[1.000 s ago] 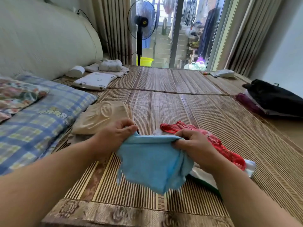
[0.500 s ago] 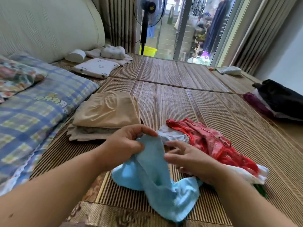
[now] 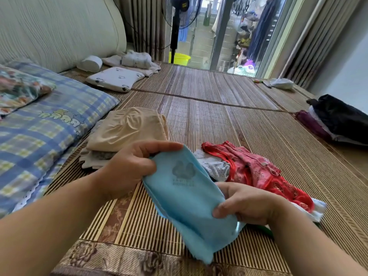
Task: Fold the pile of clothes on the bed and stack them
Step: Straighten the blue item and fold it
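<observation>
A light blue garment (image 3: 187, 198) with a faint grey print hangs between both hands above the bamboo mat (image 3: 219, 120). My left hand (image 3: 129, 166) pinches its upper left edge. My right hand (image 3: 247, 204) grips its right side lower down. Its bottom end droops toward the mat's front border. To the left lies a stack of folded clothes (image 3: 127, 132) topped by a beige piece. Behind my right hand sits the unfolded pile: a red patterned garment (image 3: 258, 172), a white dotted piece (image 3: 215, 166) and white cloth beneath.
A blue checked pillow (image 3: 39, 132) and a floral one (image 3: 18, 88) lie on the left. A small white pillow (image 3: 115, 78) and folded light clothes (image 3: 137, 60) sit farther back. Dark clothes (image 3: 338, 116) lie at the right edge. A standing fan (image 3: 177, 22) is beyond the bed.
The blue garment went from bunched to spread in a flat strip. My left hand rose with its top edge; my right hand shifted down and took hold of its right side.
</observation>
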`<state>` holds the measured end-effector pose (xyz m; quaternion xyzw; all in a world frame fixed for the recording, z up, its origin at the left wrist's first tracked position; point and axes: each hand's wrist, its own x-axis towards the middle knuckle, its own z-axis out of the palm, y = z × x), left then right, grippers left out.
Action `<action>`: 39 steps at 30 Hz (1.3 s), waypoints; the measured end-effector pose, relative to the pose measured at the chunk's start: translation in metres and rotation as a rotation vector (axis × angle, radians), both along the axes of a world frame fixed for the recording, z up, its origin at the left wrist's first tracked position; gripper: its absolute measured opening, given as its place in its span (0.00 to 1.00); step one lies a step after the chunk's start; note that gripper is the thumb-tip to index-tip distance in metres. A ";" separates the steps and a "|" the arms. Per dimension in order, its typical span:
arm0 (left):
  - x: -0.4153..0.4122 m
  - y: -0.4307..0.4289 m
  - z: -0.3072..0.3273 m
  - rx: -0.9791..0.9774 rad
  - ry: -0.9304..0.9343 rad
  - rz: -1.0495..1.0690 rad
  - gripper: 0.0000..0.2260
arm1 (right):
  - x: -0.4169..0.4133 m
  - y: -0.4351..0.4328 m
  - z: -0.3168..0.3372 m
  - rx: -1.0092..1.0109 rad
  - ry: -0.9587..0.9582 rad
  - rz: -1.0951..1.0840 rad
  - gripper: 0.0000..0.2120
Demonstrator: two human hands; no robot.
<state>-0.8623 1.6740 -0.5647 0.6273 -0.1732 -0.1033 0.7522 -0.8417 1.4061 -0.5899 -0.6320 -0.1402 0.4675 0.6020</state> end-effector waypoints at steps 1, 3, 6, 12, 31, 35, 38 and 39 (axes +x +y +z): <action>-0.001 0.001 -0.001 0.002 -0.004 0.013 0.29 | -0.002 0.001 0.001 -0.067 -0.045 0.011 0.19; -0.001 0.003 -0.003 -0.004 -0.012 0.050 0.28 | -0.004 0.006 0.004 -0.154 -0.209 -0.139 0.10; 0.002 0.007 -0.004 -0.001 -0.004 0.110 0.23 | -0.002 0.013 0.009 -0.087 -0.431 -0.550 0.03; 0.010 0.018 -0.021 0.592 -0.040 0.344 0.19 | -0.001 0.012 -0.011 -0.622 -0.893 -0.535 0.13; -0.007 -0.009 -0.091 1.215 -0.726 0.119 0.13 | -0.030 -0.006 -0.049 -0.635 -1.235 -0.369 0.06; 0.001 -0.012 -0.046 0.839 -0.486 0.437 0.06 | -0.025 -0.007 -0.016 -0.506 -1.108 -0.520 0.08; 0.001 0.000 -0.010 0.857 -0.546 0.476 0.08 | -0.025 -0.012 -0.002 -0.659 -1.066 -0.304 0.10; -0.001 0.006 -0.001 0.915 -0.565 0.449 0.08 | -0.025 -0.013 0.001 -0.754 -1.129 -0.236 0.11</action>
